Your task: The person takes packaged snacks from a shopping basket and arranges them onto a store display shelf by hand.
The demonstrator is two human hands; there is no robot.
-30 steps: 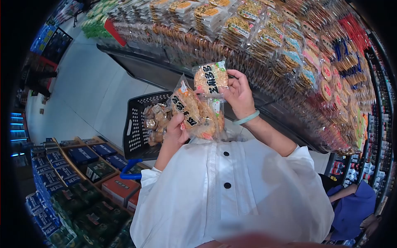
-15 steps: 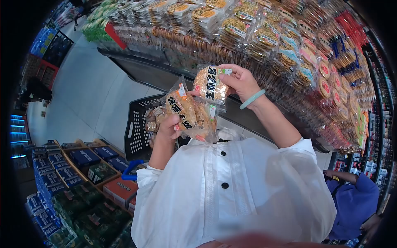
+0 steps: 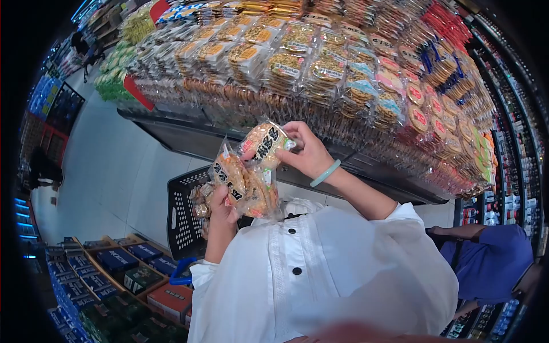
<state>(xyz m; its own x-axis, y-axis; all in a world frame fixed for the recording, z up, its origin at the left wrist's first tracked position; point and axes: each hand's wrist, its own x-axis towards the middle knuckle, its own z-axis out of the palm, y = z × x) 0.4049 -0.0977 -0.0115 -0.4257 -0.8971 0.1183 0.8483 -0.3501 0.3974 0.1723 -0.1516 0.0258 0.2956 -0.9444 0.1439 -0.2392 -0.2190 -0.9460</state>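
Packaged-cracker display (image 3: 286, 63) ahead, black perforated basket (image 3: 178, 220) just beyond your left hand (image 3: 223, 209), which clamps overlapping cracker bags (image 3: 231, 178), exact count unclear. Beside them, your right hand (image 3: 310, 151) pinches a single round-cracker bag (image 3: 264, 143) by one end, presumably so its printed front stays mostly uncovered.

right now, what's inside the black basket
In the black basket, several small wrapped items show, brownish in clear wrapping. The left hand and the packets block the view of its near side, so whatever lies there cannot be seen.
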